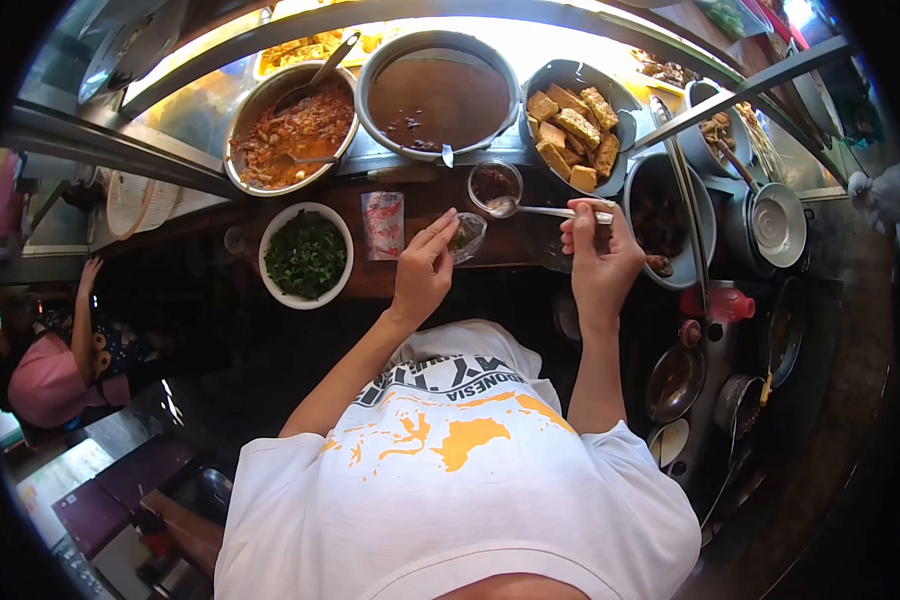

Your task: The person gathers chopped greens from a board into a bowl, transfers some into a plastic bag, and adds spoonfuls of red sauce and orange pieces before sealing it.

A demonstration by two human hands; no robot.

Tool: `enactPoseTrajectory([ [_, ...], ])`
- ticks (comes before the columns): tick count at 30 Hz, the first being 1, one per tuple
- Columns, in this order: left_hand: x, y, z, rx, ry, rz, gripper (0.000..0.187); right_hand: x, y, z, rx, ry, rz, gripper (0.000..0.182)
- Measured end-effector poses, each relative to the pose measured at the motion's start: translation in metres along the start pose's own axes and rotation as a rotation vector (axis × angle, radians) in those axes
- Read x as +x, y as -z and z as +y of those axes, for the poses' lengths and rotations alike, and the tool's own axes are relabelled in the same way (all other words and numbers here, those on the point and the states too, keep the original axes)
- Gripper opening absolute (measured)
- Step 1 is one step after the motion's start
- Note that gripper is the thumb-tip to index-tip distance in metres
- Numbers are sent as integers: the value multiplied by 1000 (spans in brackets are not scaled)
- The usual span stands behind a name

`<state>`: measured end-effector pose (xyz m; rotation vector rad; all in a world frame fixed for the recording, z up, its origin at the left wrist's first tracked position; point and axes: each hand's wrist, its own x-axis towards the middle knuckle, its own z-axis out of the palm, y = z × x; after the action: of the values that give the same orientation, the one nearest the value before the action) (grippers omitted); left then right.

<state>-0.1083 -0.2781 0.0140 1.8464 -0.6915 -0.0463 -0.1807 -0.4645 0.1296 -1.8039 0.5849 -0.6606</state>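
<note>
My left hand (pixel 426 268) has its fingers closed on a small clear plastic bag (pixel 469 240) with something green inside. In my right hand (pixel 606 252) is a metal spoon (pixel 555 213), gripped by its handle and pointing left. Its bowl lies at the near rim of a small clear tub (pixel 494 182) of dark red paste, just above the bag in this view. Left of the bag stands a red-and-white printed packet (pixel 383 226). A white bowl (pixel 348 258) of chopped green leaves sits farther left.
Along the back stand a pot (pixel 232 150) of red sauce, a wide pot (pixel 515 95) of brown broth and a basin (pixel 630 100) of fried tofu pieces. A basin (pixel 705 205) of dark food is beyond my right hand. Pans (pixel 676 383) are at right; a person (pixel 55 375) in pink is at left.
</note>
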Motion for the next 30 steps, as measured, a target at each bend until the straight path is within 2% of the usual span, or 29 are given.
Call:
enactPoseTrajectory([
  [4,-2,20,25,-19,7,57,45,13,-13,18,-119,96,-83,15],
  [6,-4,46,52,-111,89,60,43,17,-28,36,-168,94,-193,15],
  [8,-4,86,86,-194,180,26,41,26,-34,71,-334,235,-280,20],
  [10,-5,136,112,-218,160,82,41,23,-39,43,-482,106,-344,28],
  [12,-13,184,132,-285,173,153,40,26,-38,52,-594,277,-227,38],
  [13,-18,213,140,-182,120,197,38,28,-35,51,-633,363,-179,42],
  [15,-30,257,157,-228,79,407,37,29,-32,33,-665,415,-116,38],
  [16,-33,276,161,-97,83,514,36,28,-31,26,-663,452,-87,35],
  [17,-31,293,142,88,72,542,37,24,-32,18,-653,415,-118,33],
  [19,-22,319,95,-54,321,437,39,15,-37,1,-631,351,-186,30],
  [21,-15,355,59,6,332,512,42,8,-43,-11,-596,384,-182,27],
  [25,8,451,-7,55,302,509,44,-12,-49,-26,-565,378,-153,23],
  [30,47,535,-82,41,274,610,42,-37,-64,-32,-508,299,-205,20],
])
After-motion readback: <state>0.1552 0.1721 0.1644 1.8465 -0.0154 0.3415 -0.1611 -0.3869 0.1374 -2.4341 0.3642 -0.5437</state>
